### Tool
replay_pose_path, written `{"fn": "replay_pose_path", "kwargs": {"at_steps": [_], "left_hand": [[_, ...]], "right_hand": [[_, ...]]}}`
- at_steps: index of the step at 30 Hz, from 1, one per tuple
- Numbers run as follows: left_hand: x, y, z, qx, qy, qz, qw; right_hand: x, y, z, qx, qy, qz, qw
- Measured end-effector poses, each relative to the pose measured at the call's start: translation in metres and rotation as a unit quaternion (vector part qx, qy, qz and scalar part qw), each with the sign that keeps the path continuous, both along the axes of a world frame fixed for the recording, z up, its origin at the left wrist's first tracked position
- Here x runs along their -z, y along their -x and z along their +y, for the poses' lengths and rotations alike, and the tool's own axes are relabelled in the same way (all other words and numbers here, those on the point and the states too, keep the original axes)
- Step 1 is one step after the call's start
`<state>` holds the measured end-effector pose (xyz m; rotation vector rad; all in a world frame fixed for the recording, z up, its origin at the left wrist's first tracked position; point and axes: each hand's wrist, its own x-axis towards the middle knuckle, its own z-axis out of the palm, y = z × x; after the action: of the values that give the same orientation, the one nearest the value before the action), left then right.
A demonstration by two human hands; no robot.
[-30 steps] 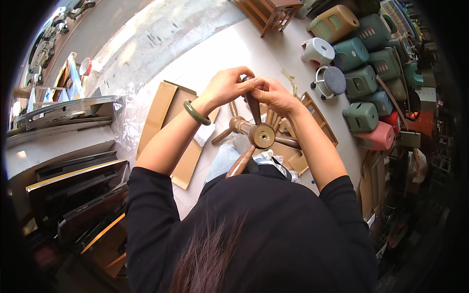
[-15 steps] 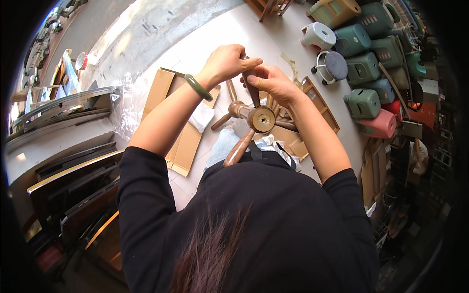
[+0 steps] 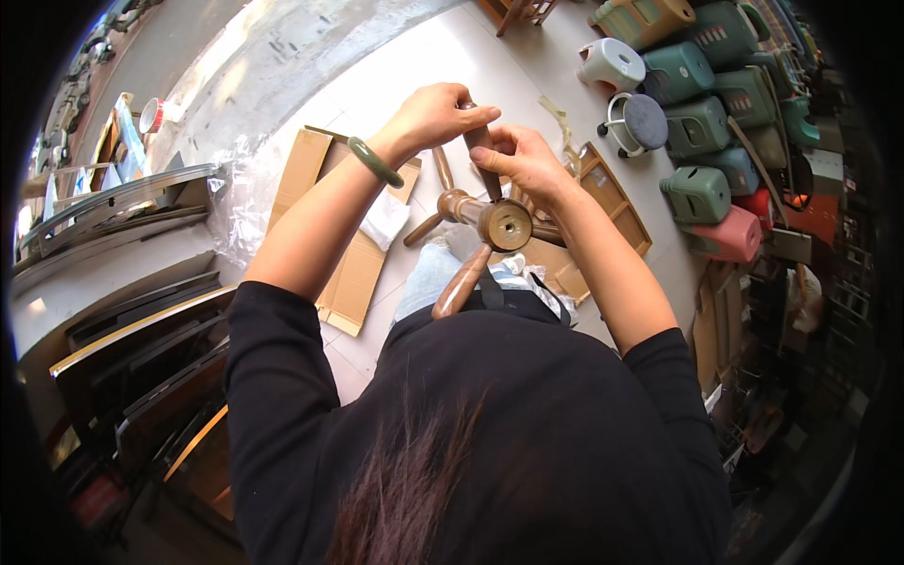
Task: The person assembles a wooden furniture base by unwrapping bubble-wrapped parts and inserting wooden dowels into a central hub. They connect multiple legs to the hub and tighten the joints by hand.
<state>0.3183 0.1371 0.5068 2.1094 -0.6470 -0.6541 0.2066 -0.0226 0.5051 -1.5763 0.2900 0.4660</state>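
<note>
A brown turned wooden post (image 3: 461,207) stands in front of my body, its round end hub (image 3: 490,228) facing up with a small hole in the middle. Wooden arms branch out from it; one arm (image 3: 461,285) reaches toward my shirt. At the hub's far side a darker tapered wooden peg (image 3: 484,141) points away from me. My left hand (image 3: 435,121), below a green bangle (image 3: 375,162), is closed on the peg's far end. Lower down, my right hand (image 3: 527,168) grips the same peg, thumb along its side. Whether the peg is fixed in the hub I cannot tell.
Flattened cardboard (image 3: 353,292) and clear plastic wrap (image 3: 250,198) lie on the floor at left. A wooden frame (image 3: 614,202) rests at right. Beyond it are a round stool on castors (image 3: 645,124) and stacked plastic stools (image 3: 697,132). Dark panels (image 3: 151,339) lean at far left.
Both hands stay on the peg, with only a slight shift of the fingers. The view has moved slightly; the post and its arms look much the same.
</note>
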Motion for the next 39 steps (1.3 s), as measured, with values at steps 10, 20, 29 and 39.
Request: {"fn": "replay_pose_path", "kwargs": {"at_steps": [10, 20, 29, 39], "left_hand": [[-0.005, -0.001, 0.000, -0.016, -0.037, 0.005, 0.999], [-0.011, 0.000, 0.004, 0.004, -0.018, 0.049, 0.999], [0.001, 0.044, -0.020, -0.235, 0.304, 0.370, 0.846], [0.029, 0.039, -0.035, -0.123, 0.483, 0.521, 0.693]], "right_hand": [[0.003, 0.003, 0.002, -0.016, -0.020, -0.020, 0.999], [-0.004, 0.012, 0.008, 0.002, 0.044, -0.017, 0.999], [0.000, 0.038, 0.022, 0.019, 0.213, -0.060, 0.975], [-0.022, 0.096, 0.032, -0.048, 0.491, -0.215, 0.843]]}}
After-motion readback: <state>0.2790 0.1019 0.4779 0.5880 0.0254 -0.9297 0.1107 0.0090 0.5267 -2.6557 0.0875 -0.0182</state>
